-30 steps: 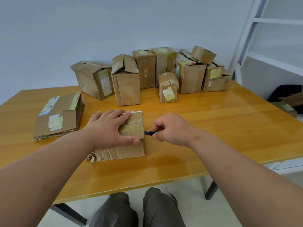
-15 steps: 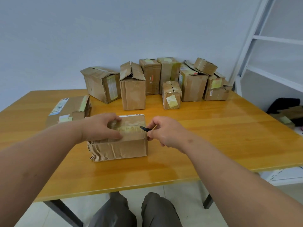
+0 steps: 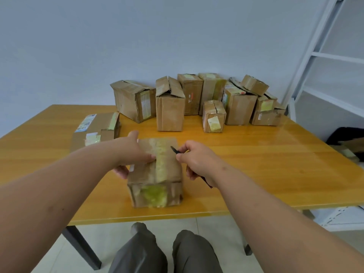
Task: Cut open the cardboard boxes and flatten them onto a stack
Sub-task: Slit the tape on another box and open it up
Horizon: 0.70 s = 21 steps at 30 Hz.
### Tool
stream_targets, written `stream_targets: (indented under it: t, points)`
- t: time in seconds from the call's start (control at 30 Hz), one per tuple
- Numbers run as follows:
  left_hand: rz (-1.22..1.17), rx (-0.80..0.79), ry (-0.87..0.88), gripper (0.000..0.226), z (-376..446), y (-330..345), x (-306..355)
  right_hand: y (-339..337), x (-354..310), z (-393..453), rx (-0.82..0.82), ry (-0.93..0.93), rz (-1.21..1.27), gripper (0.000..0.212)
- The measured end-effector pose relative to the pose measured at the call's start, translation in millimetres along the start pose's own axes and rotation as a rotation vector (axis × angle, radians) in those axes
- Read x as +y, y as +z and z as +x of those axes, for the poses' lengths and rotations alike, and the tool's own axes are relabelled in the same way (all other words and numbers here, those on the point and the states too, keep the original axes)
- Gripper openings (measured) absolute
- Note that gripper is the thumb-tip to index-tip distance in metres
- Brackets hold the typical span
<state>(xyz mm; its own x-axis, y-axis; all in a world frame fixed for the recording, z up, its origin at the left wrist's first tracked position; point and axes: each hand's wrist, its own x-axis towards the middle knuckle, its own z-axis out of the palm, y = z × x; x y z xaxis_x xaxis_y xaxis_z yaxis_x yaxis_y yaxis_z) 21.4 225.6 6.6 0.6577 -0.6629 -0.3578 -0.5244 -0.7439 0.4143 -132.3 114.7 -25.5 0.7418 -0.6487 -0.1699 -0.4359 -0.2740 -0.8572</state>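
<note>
Now box (image 3: 155,170) between both hands' fingers (image 3: 146,156)

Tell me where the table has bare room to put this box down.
Bare table lies right of the right hand, between the back row of boxes and the near edge. The far-left corner beyond the flattened stack is free too. The back is crowded.

Wood table (image 3: 266,154), white shelf rack (image 3: 323,56) at right, black bag (image 3: 342,134) beyond edge.
</note>
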Motion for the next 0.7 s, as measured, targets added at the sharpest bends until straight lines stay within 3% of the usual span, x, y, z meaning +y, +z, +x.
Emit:
stream_targets:
  t: [0.1,0.23,0.4,0.5,0.6,0.7]
  points:
    - [-0.161,-0.178,0.036,0.089,-10,0,-4,-3,4,12,0.056,0.013,0.069,0.006]
    - [0.138,-0.296,0.085,0.091,-13,-1,-2,-8,9,27,0.050,0.004,0.084,0.006]
    - [0.802,-0.245,0.167,0.118,-4,-15,9,-10,17,30,0.036,-0.021,-0.004,0.014]
    - [0.844,-0.261,0.307,0.127,3,-17,10,-15,26,31,0.069,-0.028,-0.035,0.014]
    - [0.793,-0.301,0.411,0.116,7,-8,15,-21,36,35,0.131,-0.018,-0.042,0.013]
    - [0.853,-0.159,0.422,0.115,10,8,23,-32,43,41,0.277,-0.017,-0.079,0.009]
